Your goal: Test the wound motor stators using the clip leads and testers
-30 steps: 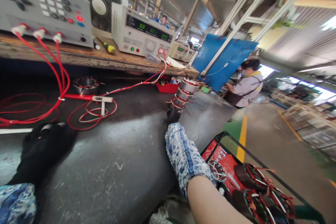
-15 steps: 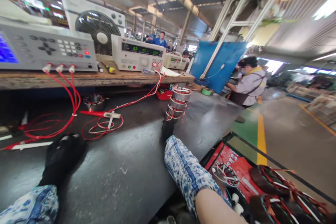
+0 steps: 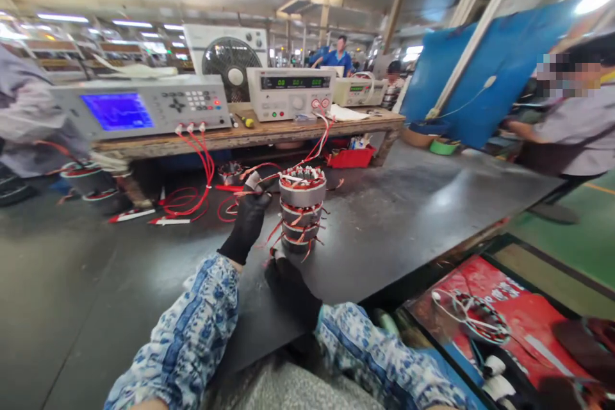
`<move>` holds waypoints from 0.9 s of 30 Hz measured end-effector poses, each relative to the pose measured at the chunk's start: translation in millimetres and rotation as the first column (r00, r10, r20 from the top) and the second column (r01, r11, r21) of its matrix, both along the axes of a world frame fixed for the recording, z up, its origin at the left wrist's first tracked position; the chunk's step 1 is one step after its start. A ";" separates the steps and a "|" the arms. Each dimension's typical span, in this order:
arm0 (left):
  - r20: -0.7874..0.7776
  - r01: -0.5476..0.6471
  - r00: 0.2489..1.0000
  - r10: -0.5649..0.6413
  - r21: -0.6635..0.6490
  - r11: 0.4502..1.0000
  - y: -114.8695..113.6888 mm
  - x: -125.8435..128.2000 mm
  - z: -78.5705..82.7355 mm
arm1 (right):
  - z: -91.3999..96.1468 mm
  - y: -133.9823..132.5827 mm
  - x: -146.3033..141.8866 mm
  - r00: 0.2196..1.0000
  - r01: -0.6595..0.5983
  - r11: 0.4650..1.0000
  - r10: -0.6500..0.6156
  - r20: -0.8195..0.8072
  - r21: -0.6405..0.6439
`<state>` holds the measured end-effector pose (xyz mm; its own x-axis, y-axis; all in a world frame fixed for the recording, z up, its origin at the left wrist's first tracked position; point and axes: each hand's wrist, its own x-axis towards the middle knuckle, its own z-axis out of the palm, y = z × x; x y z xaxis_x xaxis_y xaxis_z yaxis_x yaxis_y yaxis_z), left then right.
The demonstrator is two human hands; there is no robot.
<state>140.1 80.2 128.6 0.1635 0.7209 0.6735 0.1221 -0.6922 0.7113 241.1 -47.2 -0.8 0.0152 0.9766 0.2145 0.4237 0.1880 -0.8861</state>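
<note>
Wound stators (image 3: 302, 208) stand stacked upright on the dark bench (image 3: 394, 230), long axis vertical. The gloved left grip (image 3: 247, 221) reaches the stack's top beside red leads (image 3: 254, 191), while the right grip (image 3: 291, 291) sits lower, nearer its base (neither visibly clenched nor released).

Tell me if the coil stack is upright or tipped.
Upright: the coil stack rises straight from the dark bench, its rings sitting level.

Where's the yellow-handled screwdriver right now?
In the head view, the yellow-handled screwdriver lies on the wooden bench, between the blue-screen tester on its left and the white digital-readout tester on its right.
</note>
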 end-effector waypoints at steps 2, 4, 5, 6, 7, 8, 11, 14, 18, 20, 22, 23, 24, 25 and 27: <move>0.062 0.025 0.998 -0.025 0.012 1.000 -14.0 -19.0 6.6 | 8.9 -33.2 7.9 0.979 -0.175 0.977 0.160 -0.124 -0.121; -0.086 -0.049 0.995 0.059 0.113 0.992 -25.4 -52.6 5.0 | 19.9 -53.5 31.5 0.922 -0.353 0.899 0.289 -0.257 -0.257; -0.197 -0.068 0.975 0.102 0.174 0.982 -28.9 -71.9 2.6 | 25.3 -56.5 45.7 0.905 -0.391 0.871 0.303 -0.300 -0.297; -0.314 -0.064 0.939 0.138 0.233 0.970 -30.7 -91.2 -0.1 | 30.4 -54.5 59.1 0.890 -0.411 0.844 0.289 -0.354 -0.345; -0.418 -0.043 0.893 0.164 0.285 0.958 -31.1 -109.7 -2.6 | 34.9 -48.1 70.0 0.897 -0.370 0.853 0.225 -0.380 -0.368; -0.498 -0.021 0.846 0.191 0.326 0.945 -30.3 -126.7 -4.6 | 38.9 -38.5 77.1 0.909 -0.294 0.876 0.133 -0.394 -0.382; -0.628 0.011 0.724 0.285 0.424 0.906 -27.0 -167.6 -7.1 | 49.0 -5.1 71.9 0.912 -0.257 0.902 0.108 -0.396 -0.347; -0.603 -0.049 0.722 0.339 0.444 0.895 -30.1 -198.2 -5.1 | 54.0 14.5 40.3 0.899 -0.398 0.886 0.325 -0.293 -0.238; -0.600 -0.191 0.647 0.469 0.468 0.863 -40.1 -237.9 -0.6 | 42.8 25.2 -3.9 0.835 -0.541 0.831 0.511 -0.205 -0.130; -0.605 -0.246 0.583 0.542 0.505 0.827 -43.7 -259.8 1.7 | 33.0 37.7 -22.4 0.803 -0.594 0.797 0.576 -0.154 -0.114; -0.604 -0.260 0.539 0.587 0.544 0.798 -48.5 -280.7 5.2 | 26.7 60.6 -38.0 0.853 -0.522 0.849 0.521 -0.032 -0.080; -0.607 -0.252 0.528 0.595 0.557 0.792 -52.7 -289.4 7.9 | 26.2 76.0 -44.0 0.893 -0.448 0.893 0.450 0.028 -0.044; -0.613 -0.243 0.526 0.590 0.556 0.795 -59.0 -296.2 11.2 | 27.7 93.2 -48.4 0.931 -0.360 0.933 0.358 0.074 0.002; -0.621 -0.239 0.536 0.572 0.538 0.809 -67.8 -300.5 15.2 | 30.8 111.5 -51.0 0.959 -0.272 0.961 0.266 0.102 0.050; -0.589 -0.309 0.570 0.572 0.492 0.814 -92.9 -300.3 23.3 | 39.9 146.8 -50.6 0.980 -0.171 0.977 0.155 0.124 0.131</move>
